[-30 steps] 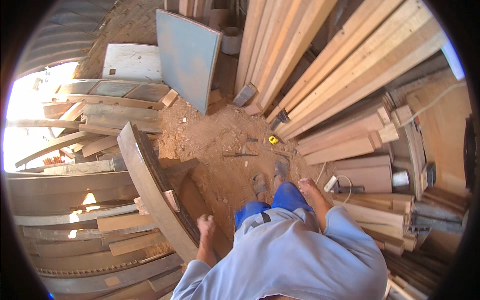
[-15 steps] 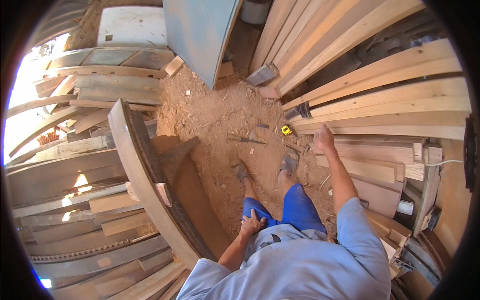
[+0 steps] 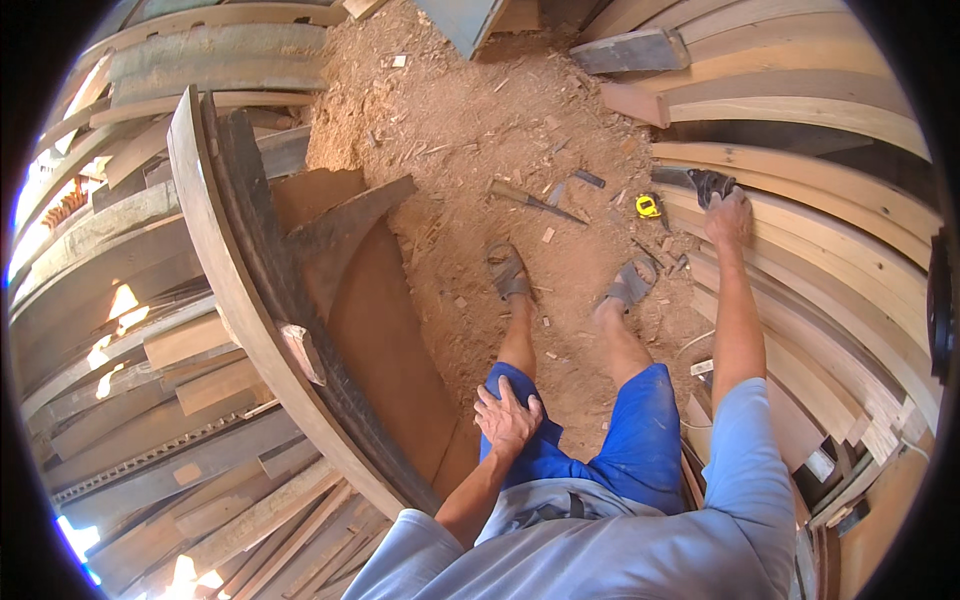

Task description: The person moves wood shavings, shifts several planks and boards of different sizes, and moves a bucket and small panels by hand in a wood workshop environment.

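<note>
My right hand (image 3: 728,216) reaches out to the right with its fingers closed round a small black tool (image 3: 711,185); its exact kind is unclear. That tool rests at the near ends of long pale boards (image 3: 800,225). My left hand (image 3: 508,418) lies on my left thigh, fingers spread over the blue shorts (image 3: 630,430), holding nothing. On the sawdust left of my right hand is a yellow tape measure (image 3: 648,206). Farther left lie a long, slim tool with a wooden handle (image 3: 512,192) and a short one with a dark handle (image 3: 590,179).
Curved planks (image 3: 230,260) stand at my left beside a brown panel (image 3: 385,350). Stacked timber (image 3: 110,400) fills the far left. A grey-ended block (image 3: 630,52) and a blue-grey panel (image 3: 462,22) are ahead. Wood chips cover the floor (image 3: 450,130) round my sandals.
My right hand has moved forward and right onto the black tool and closed on it. My view has tilted lower. The left hand stays on the thigh, its fingers more spread.
</note>
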Demonstrator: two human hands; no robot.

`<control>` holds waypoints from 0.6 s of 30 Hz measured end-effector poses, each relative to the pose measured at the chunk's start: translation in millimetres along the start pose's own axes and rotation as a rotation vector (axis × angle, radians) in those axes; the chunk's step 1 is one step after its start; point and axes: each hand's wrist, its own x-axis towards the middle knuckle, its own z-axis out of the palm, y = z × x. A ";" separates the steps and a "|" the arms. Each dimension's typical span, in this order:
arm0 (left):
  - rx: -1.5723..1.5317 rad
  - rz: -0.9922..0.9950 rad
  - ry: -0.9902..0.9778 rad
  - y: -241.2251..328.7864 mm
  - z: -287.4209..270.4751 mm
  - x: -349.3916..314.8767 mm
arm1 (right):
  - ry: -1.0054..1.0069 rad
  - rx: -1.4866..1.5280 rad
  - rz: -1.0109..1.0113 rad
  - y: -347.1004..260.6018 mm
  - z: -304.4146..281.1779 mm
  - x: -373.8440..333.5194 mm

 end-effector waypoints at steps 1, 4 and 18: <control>0.003 0.001 0.005 -2.9 -0.2 1.3 | -0.057 0.046 0.048 1.9 2.1 3.4; -0.037 0.009 -0.010 -8.5 -0.9 6.1 | -0.184 0.003 0.011 12.6 15.5 9.2; -0.071 0.007 -0.026 -28.6 -18.1 23.7 | 0.247 -0.140 -0.203 -14.8 -25.4 5.5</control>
